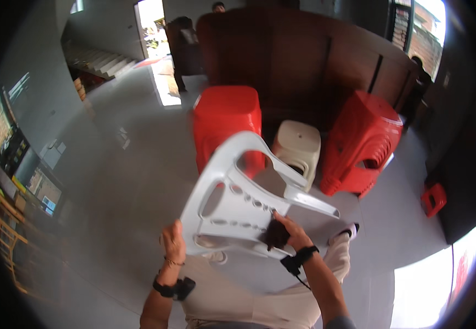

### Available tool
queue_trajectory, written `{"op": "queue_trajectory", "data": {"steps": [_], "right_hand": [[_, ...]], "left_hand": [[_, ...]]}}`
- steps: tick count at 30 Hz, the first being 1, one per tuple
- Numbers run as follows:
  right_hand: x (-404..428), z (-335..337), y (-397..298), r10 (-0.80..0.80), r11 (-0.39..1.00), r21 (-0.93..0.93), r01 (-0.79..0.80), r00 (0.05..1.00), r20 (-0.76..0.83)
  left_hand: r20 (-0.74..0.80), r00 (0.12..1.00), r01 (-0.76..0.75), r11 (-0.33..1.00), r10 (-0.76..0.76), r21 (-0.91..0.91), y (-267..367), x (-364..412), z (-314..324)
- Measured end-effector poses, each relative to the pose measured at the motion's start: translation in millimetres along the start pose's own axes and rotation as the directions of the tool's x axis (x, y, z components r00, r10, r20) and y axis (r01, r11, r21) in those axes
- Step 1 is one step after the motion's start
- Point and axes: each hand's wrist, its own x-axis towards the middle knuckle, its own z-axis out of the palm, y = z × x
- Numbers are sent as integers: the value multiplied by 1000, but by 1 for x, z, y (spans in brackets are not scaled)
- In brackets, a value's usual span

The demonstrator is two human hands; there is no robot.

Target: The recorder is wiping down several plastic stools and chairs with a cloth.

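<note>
A white plastic chair [242,201], with cut-out holes and slots, is held tilted in front of my lap. My left hand [174,242] grips its near left edge. In my right hand [295,234] is a dark cloth [277,235], pressed on or close against the chair's holed panel near its right side. The fingers of that hand are partly hidden by the cloth. Beyond the chair stands a cream plastic stool [297,137], between a red stack of plastic stools [227,107] and another red stack of stools [363,142].
A large dark brown wooden panel [295,49] rises behind the stools. At right, a small red stool [433,200] stands by a dark cabinet [460,164]. Stairs [98,61] lie at far left. A person [184,45] is near the doorway; another person [419,82] is at right.
</note>
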Motion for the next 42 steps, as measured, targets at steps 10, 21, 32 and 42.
{"op": "queue_trajectory", "data": {"steps": [10,21,32,42], "right_hand": [[15,-88,24,-321,859,-403,316,945,55],[9,-91,50,-393,867,-433,246,872,-291],[-31,-59,72,-699,597,-792,125,565,-438],[-46,-66,93,-723,520,-821,236,634,-276]], "left_hand": [[475,861,311,926,-179,-215,-42,-86,-2],[922,338,627,776,-187,-72,-68,-43,1],[732,331,571,744,-595,347,-106,24,85],[689,436,750,657,-579,78,-78,-14,109]]}}
